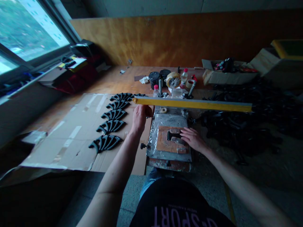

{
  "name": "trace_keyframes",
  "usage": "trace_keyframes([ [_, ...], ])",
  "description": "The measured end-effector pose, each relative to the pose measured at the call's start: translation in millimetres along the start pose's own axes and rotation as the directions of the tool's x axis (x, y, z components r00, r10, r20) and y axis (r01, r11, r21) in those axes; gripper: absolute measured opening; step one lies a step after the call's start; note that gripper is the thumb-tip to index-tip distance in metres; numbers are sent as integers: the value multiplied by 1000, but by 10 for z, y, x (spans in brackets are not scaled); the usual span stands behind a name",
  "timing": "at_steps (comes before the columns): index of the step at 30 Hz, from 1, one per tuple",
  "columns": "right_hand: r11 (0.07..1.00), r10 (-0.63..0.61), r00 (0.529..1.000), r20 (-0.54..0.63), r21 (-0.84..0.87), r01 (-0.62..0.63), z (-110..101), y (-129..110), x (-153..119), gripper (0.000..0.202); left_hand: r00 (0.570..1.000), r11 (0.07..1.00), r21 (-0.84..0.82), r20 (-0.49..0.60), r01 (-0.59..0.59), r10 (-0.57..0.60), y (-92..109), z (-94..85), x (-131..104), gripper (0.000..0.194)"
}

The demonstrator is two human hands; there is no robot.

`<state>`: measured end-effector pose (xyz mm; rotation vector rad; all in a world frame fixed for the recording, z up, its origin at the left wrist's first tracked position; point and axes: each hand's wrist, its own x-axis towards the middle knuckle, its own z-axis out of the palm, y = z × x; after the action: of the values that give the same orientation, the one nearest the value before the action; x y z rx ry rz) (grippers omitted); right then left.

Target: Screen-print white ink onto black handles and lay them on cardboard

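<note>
A yellow-edged frame (194, 104) is raised above the metal printing base (169, 119), seen edge-on. My left hand (140, 117) is closed at its left end, around something brownish that I cannot make out clearly. On the base lies a wooden board (163, 143) with a small black part (174, 136) on it. My right hand (191, 137) touches the right end of that black part, fingers together; its grip is partly hidden. Left of the base, rows of black curved parts (109, 142) lie on flat cardboard (78, 126).
Black tubs (154, 78), tape rolls (173, 79) and red-capped bottles (184, 77) stand behind the frame. A large heap of black parts (255, 116) is at the right, below an open cardboard box (220, 77). Bags and folders (71, 74) lie by the window.
</note>
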<state>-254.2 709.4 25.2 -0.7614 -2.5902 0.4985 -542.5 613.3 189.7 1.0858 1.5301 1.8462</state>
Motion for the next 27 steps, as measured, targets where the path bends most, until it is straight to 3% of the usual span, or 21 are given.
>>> trace_keyframes([
  [2, 975, 221, 965, -141, 47, -216, -236, 267, -6, 27, 999, 998, 18, 2, 52, -52, -25, -53, -228, 56],
  [4, 936, 353, 906, -236, 77, -344, -431, 437, 52, 32, 985, 984, 67, 44, 164, -167, -210, -174, -486, 56],
  [6, 936, 348, 877, -330, 68, -346, -546, 428, 214, 35, 943, 943, 133, 93, 306, -319, -512, -297, -731, 55],
  [9, 976, 174, 897, -407, -51, -212, -537, 120, 636, 51, 875, 877, 193, 125, 440, -467, -1057, -401, -987, 69],
  [11, 979, 68, 947, -313, -162, -123, -429, -137, 925, 57, 861, 856, 231, 113, 463, -496, -1377, -421, -1059, 80],
  [13, 970, 60, 988, -141, -225, -91, -276, -328, 1099, 42, 860, 843, 268, 85, 466, -502, -1599, -428, -1072, 81],
  [15, 963, 76, 997, 9, -260, -71, -123, -435, 1089, 22, 860, 835, 286, 63, 470, -506, -1713, -440, -1061, 76],
  [17, 955, 33, 996, 87, -298, -6, -25, -488, 908, 8, 857, 833, 284, 62, 475, -511, -1753, -456, -1055, 69],
  [19, 939, -111, 982, 151, -309, 153, -21, -523, 647, 10, 853, 832, 274, 68, 482, -517, -1760, -471, -1060, 66],
  [21, 907, -283, 930, 237, -250, 340, -99, -554, 432, 16, 850, 832, 264, 71, 488, -521, -1764, -479, -1072, 64],
  [23, 887, -380, 876, 297, -154, 436, -197, -579, 338, 17, 851, 834, 260, 73, 487, -520, -1770, -481, -1080, 64],
  [24, 894, -380, 875, 300, -125, 431, -230, -591, 332, 16, 852, 836, 260, 76, 484, -517, -1773, -481, -1081, 64],
  [27, 936, -268, 941, 208, -173, 305, -204, -634, 345, 17, 855, 842, 251, 87, 478, -511, -1771, -472, -1079, 66],
])
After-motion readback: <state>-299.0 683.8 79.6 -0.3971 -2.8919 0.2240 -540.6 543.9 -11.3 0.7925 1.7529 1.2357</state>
